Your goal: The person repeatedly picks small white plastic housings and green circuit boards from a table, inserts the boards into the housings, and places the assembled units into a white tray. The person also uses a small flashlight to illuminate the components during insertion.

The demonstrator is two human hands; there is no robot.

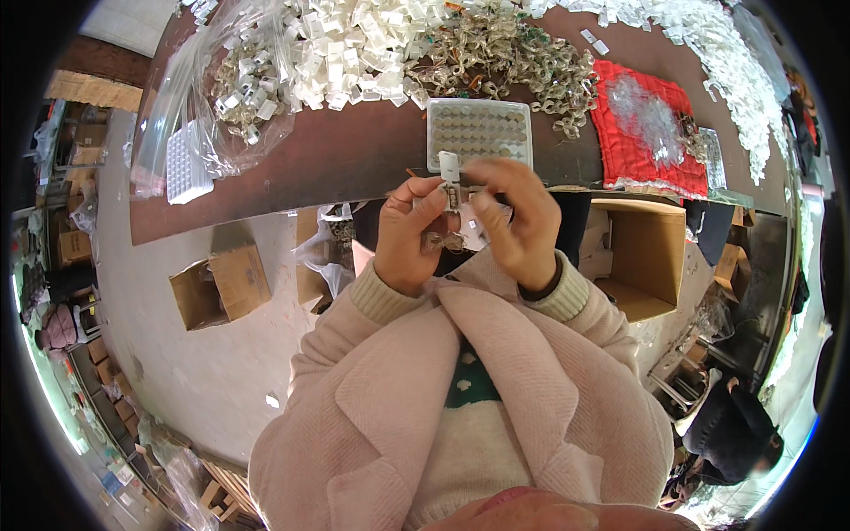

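Observation:
Between the thumb and fingers of my left hand (403,237) is a small white plastic casing (450,166), held upright near the table's front edge. A little metallic-looking part shows at its lower end, and thin clear wire or tubing (445,240) dangles under it. My right hand (524,221) is close on the other side, its thumb and forefinger bent toward the casing. Motion smears the forefinger, so whether it touches is unclear. A whitish piece (474,230) shows between the hands, partly hidden. Just beyond them lies a clear tray (436,137) with rows of round, coin-like discs.
On the brown table (354,159) are heaps of white casings (354,53) and coiled clear-wire parts (505,57). A red cloth (611,133) bears clear pieces; a white gridded block (184,168) lies left. Cardboard boxes (239,279) stand below, and another person (730,434) is at right.

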